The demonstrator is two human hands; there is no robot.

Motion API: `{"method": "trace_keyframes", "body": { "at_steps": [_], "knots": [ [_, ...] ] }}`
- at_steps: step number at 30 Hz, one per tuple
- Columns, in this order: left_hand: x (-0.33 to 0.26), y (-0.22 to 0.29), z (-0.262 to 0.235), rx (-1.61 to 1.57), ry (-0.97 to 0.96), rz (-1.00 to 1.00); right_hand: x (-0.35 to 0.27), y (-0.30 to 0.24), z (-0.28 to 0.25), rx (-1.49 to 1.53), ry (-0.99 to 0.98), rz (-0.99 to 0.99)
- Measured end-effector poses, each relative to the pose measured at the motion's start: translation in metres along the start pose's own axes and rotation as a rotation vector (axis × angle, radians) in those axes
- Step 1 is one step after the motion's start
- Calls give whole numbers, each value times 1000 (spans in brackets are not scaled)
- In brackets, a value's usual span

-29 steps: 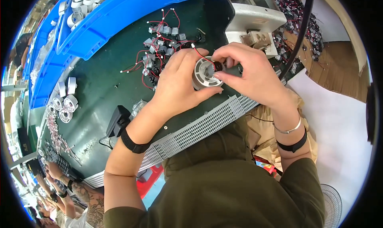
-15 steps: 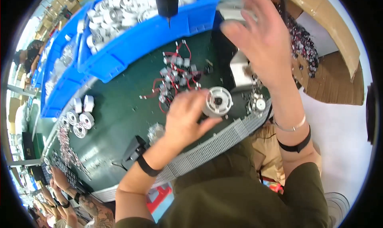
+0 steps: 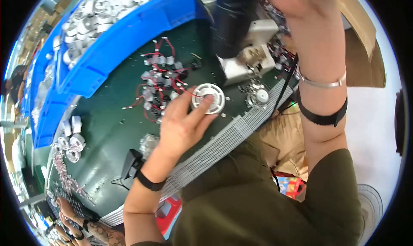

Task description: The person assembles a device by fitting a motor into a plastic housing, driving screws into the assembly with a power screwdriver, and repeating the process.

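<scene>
Fingertip (image 3: 208, 99) now covers the middle of a white ring (image 3: 218, 102), the part-closed left hand (image 3: 178, 124) alone steadying it; the right hand (image 3: 299, 0), beside a black tool (image 3: 234, 20), has a grip I cannot tell.

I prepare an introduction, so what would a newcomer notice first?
Probably the blue bin of white round parts at upper left. Next, the left hand on a white wheel-like part near the centre, beside red-wired components. A blurred black tool looms at the top.

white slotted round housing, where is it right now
The white housing sits near the head view's centre, with the left hand on it, just right of the pile of red-wired parts.
</scene>
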State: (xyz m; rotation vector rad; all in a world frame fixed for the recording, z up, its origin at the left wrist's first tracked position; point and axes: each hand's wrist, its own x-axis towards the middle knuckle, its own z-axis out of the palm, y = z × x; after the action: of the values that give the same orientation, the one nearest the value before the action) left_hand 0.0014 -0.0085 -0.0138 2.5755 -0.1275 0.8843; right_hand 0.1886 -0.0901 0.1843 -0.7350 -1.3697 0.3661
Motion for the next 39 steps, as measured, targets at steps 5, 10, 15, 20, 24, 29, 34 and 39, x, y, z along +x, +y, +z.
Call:
{"method": "trace_keyframes", "body": {
  "at_steps": [5,10,15,20,24,29,34,39],
  "knots": [
    [0,-1,3,-59,-13,-31,-69,-30,-5,-282,510,250],
    [-2,1,6,-100,-24,-46,-97,-40,-18,-300,407,444],
    [-5,2,8,-96,-35,-58,-95,-42,-12,-361,560,335],
    [-3,2,5,-53,-43,-43,-99,-25,-17,-389,628,217],
    [-3,0,6,-69,-21,-40,-98,-21,-15,-404,691,189],
    [-2,0,7,-85,-17,-37,-99,-18,-17,-413,677,185],
    [-3,0,7,-85,-24,-39,-103,-13,-18,-409,702,176],
    [-1,1,6,-82,-13,-33,-101,-14,-16,-428,678,169]
  ]
}}
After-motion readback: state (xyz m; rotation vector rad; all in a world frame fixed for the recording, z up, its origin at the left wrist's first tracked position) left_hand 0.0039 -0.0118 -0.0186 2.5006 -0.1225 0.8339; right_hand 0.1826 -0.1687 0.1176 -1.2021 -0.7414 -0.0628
